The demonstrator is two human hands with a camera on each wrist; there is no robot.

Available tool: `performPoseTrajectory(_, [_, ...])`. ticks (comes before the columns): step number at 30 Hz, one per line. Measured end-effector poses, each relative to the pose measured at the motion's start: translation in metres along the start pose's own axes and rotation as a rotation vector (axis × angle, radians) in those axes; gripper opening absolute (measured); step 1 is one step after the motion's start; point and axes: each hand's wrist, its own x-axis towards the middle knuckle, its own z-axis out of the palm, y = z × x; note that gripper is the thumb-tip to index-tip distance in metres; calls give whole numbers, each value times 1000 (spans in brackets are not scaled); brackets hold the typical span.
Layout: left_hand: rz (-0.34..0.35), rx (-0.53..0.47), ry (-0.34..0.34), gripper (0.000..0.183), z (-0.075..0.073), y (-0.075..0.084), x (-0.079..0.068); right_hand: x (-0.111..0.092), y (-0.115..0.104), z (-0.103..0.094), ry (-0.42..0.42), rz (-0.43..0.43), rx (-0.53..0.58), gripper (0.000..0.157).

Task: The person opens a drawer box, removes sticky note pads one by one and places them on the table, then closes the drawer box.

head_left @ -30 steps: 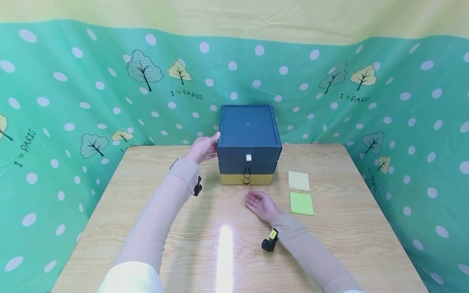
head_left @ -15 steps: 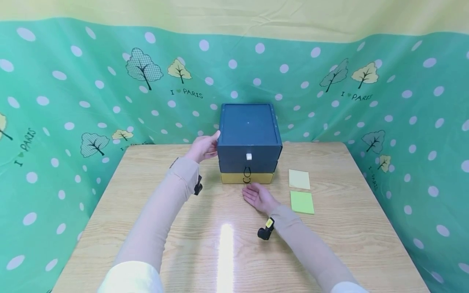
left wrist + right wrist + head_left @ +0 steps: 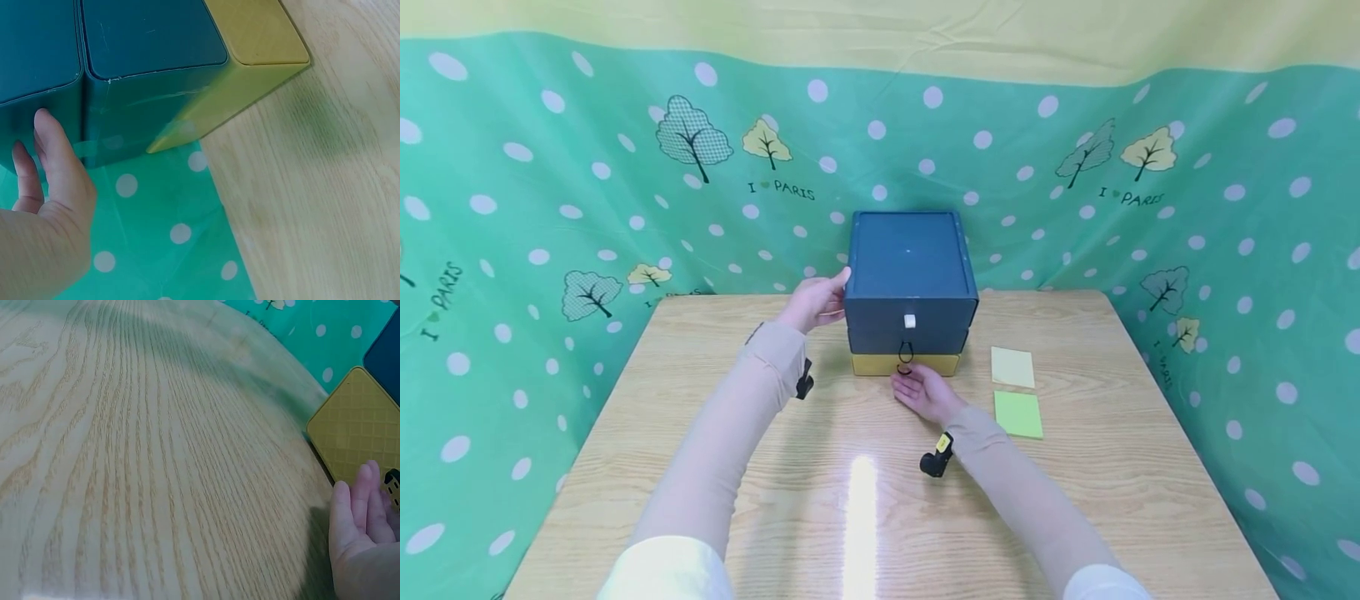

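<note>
A stacked drawer box (image 3: 910, 258) stands at the back of the table, with two dark blue drawers above a yellow bottom drawer (image 3: 868, 365). The top drawer has a white knob (image 3: 910, 321); black loops (image 3: 906, 353) serve as pulls on the lower ones. My left hand (image 3: 816, 304) rests its fingertips on the box's left side, and the left wrist view shows those fingers (image 3: 56, 144) extended along the blue wall. Palm up, my right hand (image 3: 928, 393) is right at the yellow drawer's pull, its fingers (image 3: 362, 494) fairly straight beside the black loop (image 3: 392, 478).
To the right of the box lie a pale yellow sticky-note pad (image 3: 1012, 367) and a green sticky-note pad (image 3: 1018, 414). A dotted green curtain (image 3: 760, 233) hangs close behind the box and along both sides of the wooden table (image 3: 715, 500).
My right hand has moved forward and slightly left, from the table in front of the box up to the yellow drawer's pull. My left hand stays at the box's side.
</note>
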Motion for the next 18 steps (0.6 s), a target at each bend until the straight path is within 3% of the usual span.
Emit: performPoseTrajectory(18, [-6, 11, -29, 64, -1, 6, -5, 4, 1, 3, 37, 21, -13, 18])
